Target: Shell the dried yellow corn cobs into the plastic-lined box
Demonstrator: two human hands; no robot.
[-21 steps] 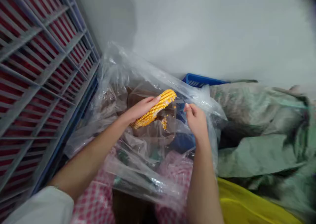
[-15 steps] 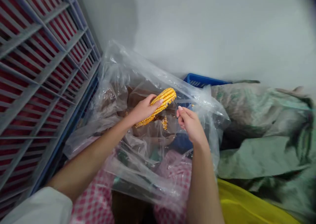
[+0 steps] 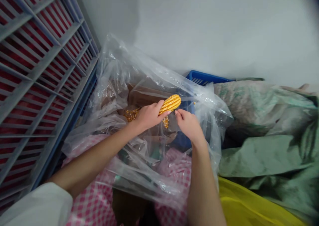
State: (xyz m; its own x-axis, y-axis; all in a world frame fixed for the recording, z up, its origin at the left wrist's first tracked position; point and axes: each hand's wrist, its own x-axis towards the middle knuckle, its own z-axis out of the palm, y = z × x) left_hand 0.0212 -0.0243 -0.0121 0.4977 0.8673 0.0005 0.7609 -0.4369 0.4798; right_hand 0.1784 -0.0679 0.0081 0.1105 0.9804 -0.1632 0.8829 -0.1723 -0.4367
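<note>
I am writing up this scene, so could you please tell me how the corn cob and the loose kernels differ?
The corn cob is one long piece, while the loose kernels are many small, separate bits. The corn cob is gripped in the left hand; the loose kernels lie lower, in the clear plastic. Both are yellowish corn.

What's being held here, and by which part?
The left hand grips the corn cob around its nearer part, leaving the far end sticking out. The right hand is curled close by; whether it holds anything cannot be told.
</note>
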